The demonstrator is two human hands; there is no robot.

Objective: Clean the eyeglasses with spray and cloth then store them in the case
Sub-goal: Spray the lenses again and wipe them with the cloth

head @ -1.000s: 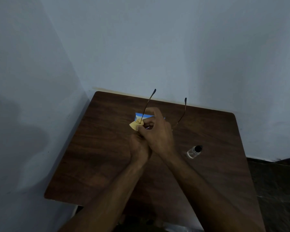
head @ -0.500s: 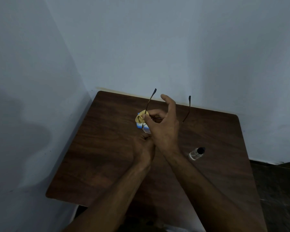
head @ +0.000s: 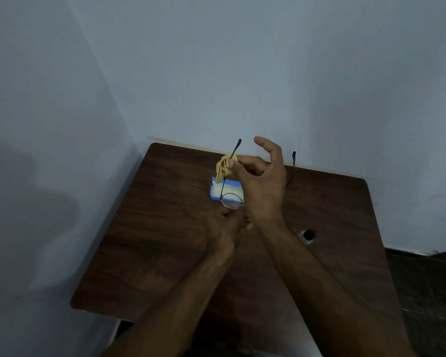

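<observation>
My left hand grips the thin-framed eyeglasses by the lower front of the frame, holding them above the table with both temple arms pointing up and away. My right hand pinches a folded yellow cloth around the left temple arm, high up near its dark tip; its other fingers are spread. A blue and white case lies open on the table behind the glasses. The small clear spray bottle with a black cap lies on the table right of my right forearm.
The dark wooden table stands in a corner, with pale walls at its left and far edges. A dark floor shows beyond the table's right edge.
My right hand has slid the yellow cloth up along the left temple arm, away from the lens. The lens and the case behind it have come into view.
</observation>
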